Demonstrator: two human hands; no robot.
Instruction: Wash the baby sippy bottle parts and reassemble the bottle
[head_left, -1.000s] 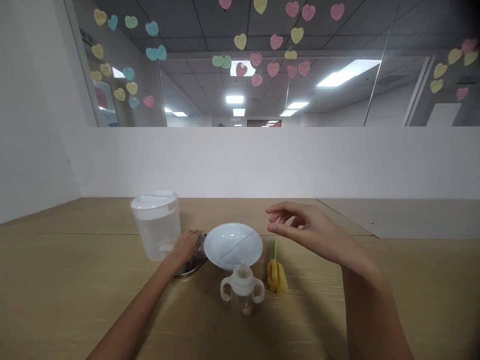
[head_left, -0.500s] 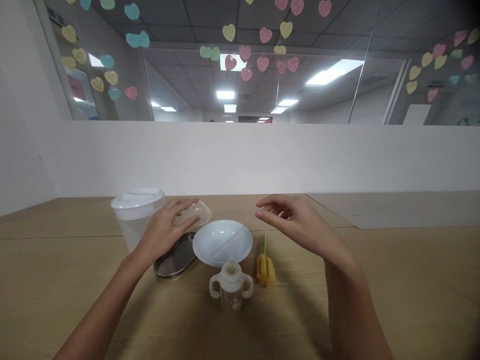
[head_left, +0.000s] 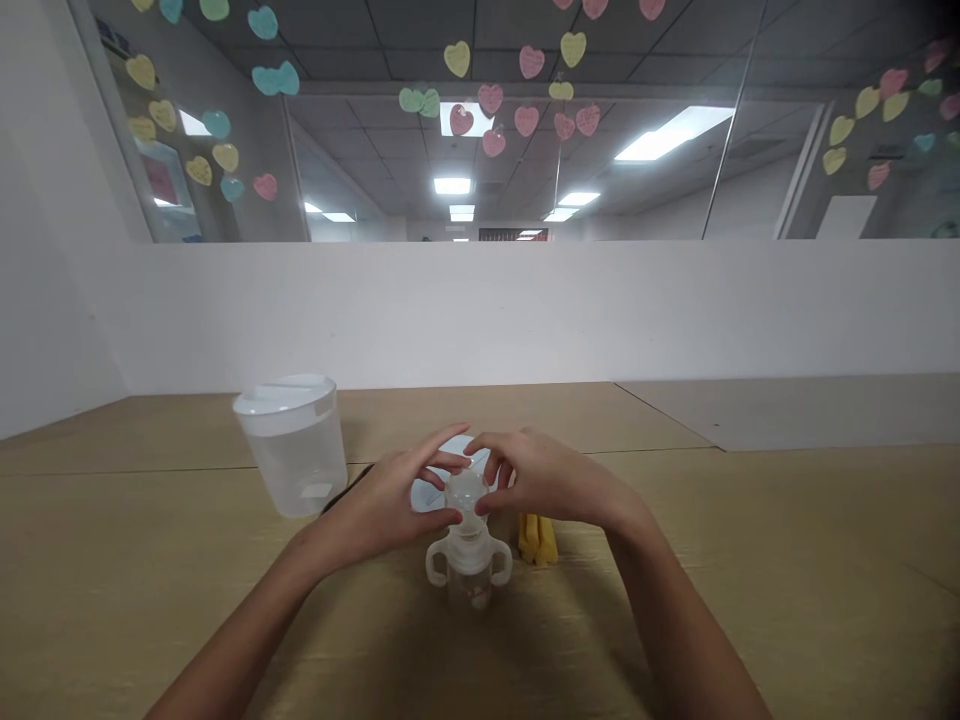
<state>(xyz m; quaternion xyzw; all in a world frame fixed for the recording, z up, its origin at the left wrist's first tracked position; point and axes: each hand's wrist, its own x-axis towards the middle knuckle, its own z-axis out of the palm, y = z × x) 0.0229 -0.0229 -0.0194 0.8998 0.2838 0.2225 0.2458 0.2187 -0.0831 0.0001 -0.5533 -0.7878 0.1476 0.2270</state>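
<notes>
A clear dome-shaped cap [head_left: 466, 490] is between my two hands, just over the nipple of a two-handled baby bottle [head_left: 469, 566]. My left hand [head_left: 401, 497] curves around the cap's left side, thumb low and fingers above. From the right, my right hand [head_left: 541, 475] has its thumb and fingertips at the cap. The bottle stands upright on the table. Behind the hands, a white bowl [head_left: 426, 494] is mostly covered. Beside the bottle on the right lies a yellow sponge brush [head_left: 538, 540], its green handle hidden by my right hand.
A translucent white bucket [head_left: 296, 460] with a lid-like top stands at the left. The rim of a dark metal tray [head_left: 347, 489] peeks out behind my left hand. A white wall [head_left: 480, 315] and a window with heart-shaped notes rise behind the table [head_left: 750, 580].
My left hand has carried the cap from over the tray to above the bottle. My right hand has moved left and now meets it at the cap.
</notes>
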